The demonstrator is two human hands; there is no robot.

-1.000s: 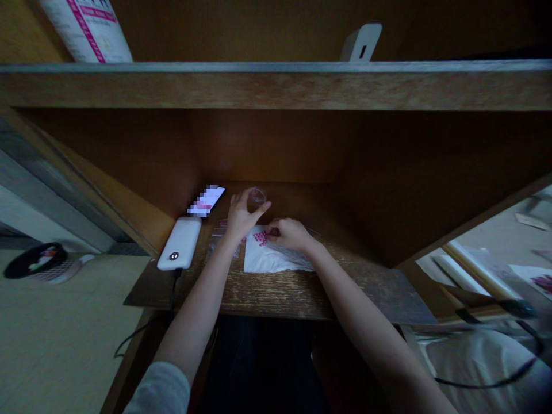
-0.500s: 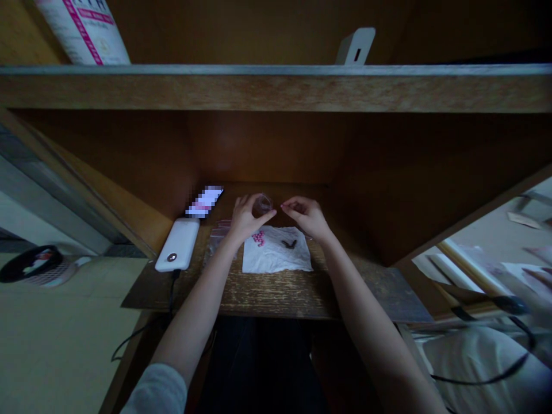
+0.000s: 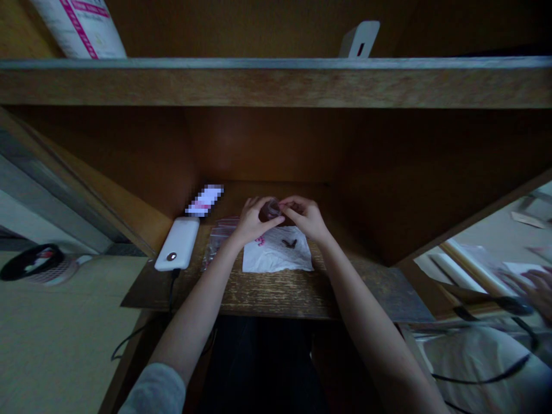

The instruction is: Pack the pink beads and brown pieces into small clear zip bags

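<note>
Clear cup (image 3: pixel 271 210) gripped between both hands toward the back of the wooden table (image 3: pixel 280 300). Fingers of the left hand (image 3: pixel 259 219) and right hand (image 3: pixel 305 217) close on it from opposite sides; its dark contents cannot be made out. Below the hands lies a white napkin (image 3: pixel 276 256), carrying a few pink beads (image 3: pixel 260 241) near its left side and a small dark object (image 3: pixel 289 244). Left of the napkin are a clear plastic bag (image 3: pixel 218 242), partly under the left wrist, and a white power bank (image 3: pixel 177 244) with a black cable (image 3: pixel 173 293). Beyond the power bank lies a phone (image 3: pixel 204 200), its screen pixelated. A wooden shelf (image 3: pixel 276 86) spans overhead. At far right, another person's hand (image 3: pixel 535 290) appears, blurred, beyond the table.
</note>
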